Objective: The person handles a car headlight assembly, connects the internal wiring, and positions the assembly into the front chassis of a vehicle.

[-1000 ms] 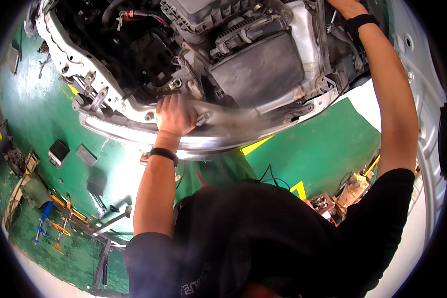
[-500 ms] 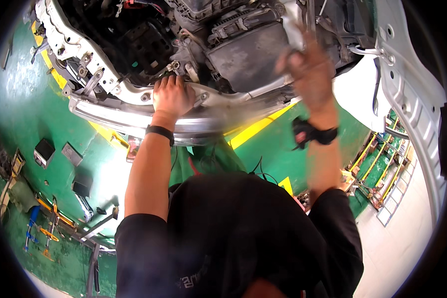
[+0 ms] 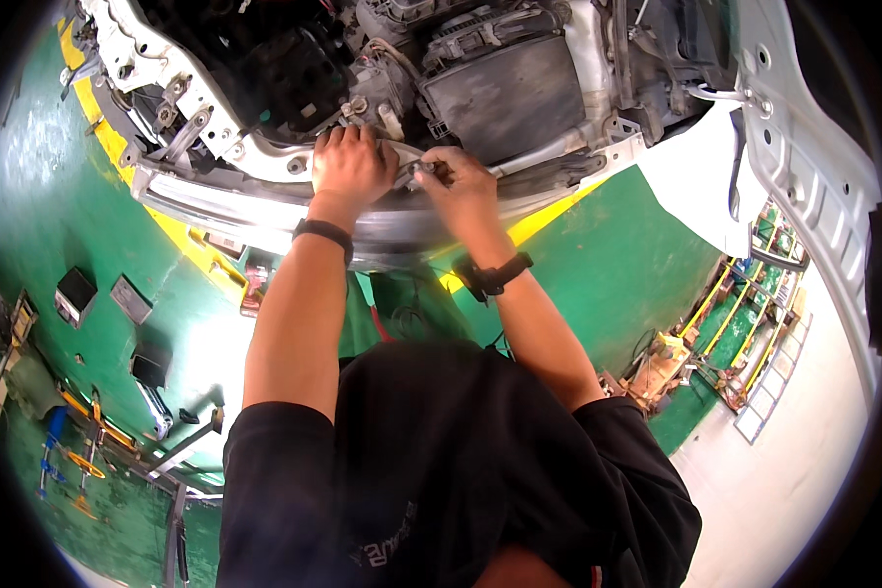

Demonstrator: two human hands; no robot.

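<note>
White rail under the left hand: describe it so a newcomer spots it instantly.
Find the dark engine bay, then its front edge, where the left hand rests. The white rail curves along that edge, above a shiny metal bar in the picture. Unlike that smooth, reflective bar, it is white with holes.

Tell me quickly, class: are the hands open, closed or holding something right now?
Left hand: curled over the white front beam; palm hidden.
Right hand: closed, apparently pinching a small dark piece.
</note>
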